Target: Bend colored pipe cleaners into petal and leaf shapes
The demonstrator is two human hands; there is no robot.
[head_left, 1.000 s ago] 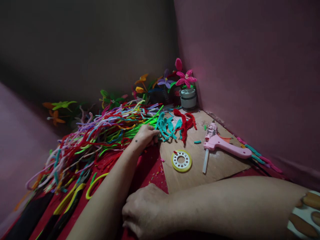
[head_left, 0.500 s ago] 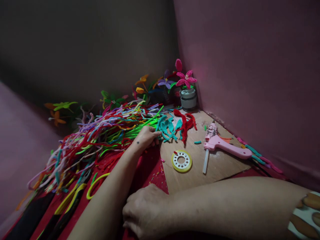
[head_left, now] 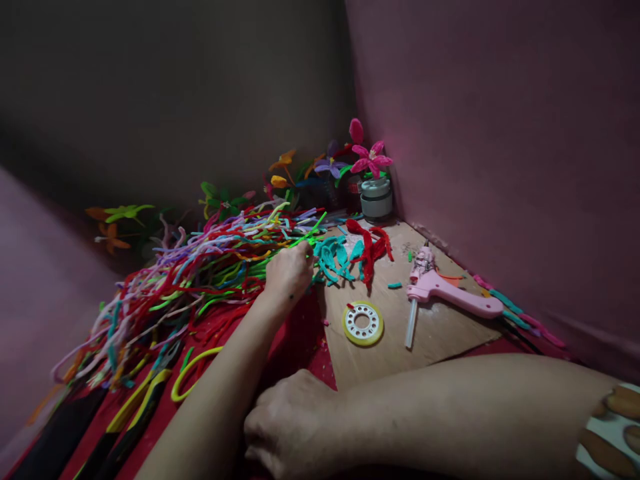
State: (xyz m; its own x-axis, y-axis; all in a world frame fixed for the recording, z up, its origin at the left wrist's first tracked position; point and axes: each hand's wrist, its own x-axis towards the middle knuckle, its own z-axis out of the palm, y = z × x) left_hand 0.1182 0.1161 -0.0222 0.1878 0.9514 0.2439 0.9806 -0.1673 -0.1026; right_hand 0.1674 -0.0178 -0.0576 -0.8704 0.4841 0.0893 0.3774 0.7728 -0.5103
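Note:
My left hand is closed at the right end of a heap of coloured pipe cleaners, by the bright green stems. What its fingers hold, if anything, is hidden. Just right of it lie looped teal pieces, with red shaped pieces beyond them. My right hand rests as a fist low in the middle, over the red cloth; nothing can be made out in it. A yellow-rimmed tape roll is on the wooden board.
The pink glue gun lies on the board. Yellow-handled pliers are at the lower left. A grey pot with a pink flower stands in the corner, beside the pink wall.
My left hand has turned and shifted slightly up and left, off the edge of the teal pieces and against the green stems. My right hand has hardly moved.

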